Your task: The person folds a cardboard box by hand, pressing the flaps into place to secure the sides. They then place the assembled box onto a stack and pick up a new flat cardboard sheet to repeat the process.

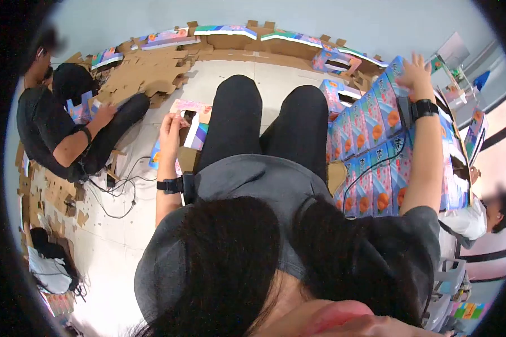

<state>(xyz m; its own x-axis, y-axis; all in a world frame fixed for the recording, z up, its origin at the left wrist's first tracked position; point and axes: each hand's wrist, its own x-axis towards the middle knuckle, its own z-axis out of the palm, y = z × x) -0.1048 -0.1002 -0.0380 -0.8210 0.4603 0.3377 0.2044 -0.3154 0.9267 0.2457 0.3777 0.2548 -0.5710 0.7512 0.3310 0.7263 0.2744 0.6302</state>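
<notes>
My left hand [170, 130] is at the left of my legs, its fingers closed at the edge of a printed cardboard carton [197, 135]. The carton has a pink-and-white top flap, a dark opening and a purple and green stripe. On the right, my right hand [415, 74] reaches to the top of a stack of blue-and-pink printed cartons [371, 126] with peach pictures. Its fingers are spread over the far upper carton, and nothing shows gripped in them. Each wrist wears a black strap; a black cable [376, 163] runs across the stack from the right one.
Flattened brown cardboard [146, 70] lies on the floor ahead and left. More printed cartons [226, 32] line the wall. A person in black [56, 129] sits at the left handling a carton, near loose cables [126, 185]. Another person [472, 222] is at the far right.
</notes>
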